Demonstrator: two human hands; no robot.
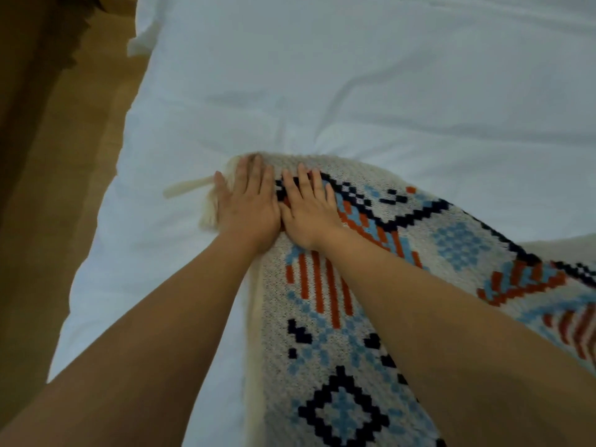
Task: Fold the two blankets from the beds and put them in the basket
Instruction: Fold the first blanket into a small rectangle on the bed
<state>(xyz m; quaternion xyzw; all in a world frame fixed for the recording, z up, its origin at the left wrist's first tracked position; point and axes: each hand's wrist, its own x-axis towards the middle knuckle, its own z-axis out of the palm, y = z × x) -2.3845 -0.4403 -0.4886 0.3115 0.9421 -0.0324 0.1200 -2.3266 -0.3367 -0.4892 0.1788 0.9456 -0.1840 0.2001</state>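
Note:
A cream knitted blanket (325,343) with navy, light-blue and rust-red pixel patterns lies on the white bed (354,91), running from its far corner near the middle down to the lower right. My left hand (248,204) lies flat on that far corner, fingers spread, beside the cream fringe (206,217). My right hand (309,208) presses flat on the blanket right next to it, thumbs touching. Neither hand grips the fabric. One loose tassel (187,187) sticks out to the left. No basket or second blanket is in view.
The bed's left edge (106,201) runs diagonally down the frame, with brown wooden floor (48,188) beyond it. A pillow corner (145,37) shows at the top left. The white sheet has a few creases above the blanket.

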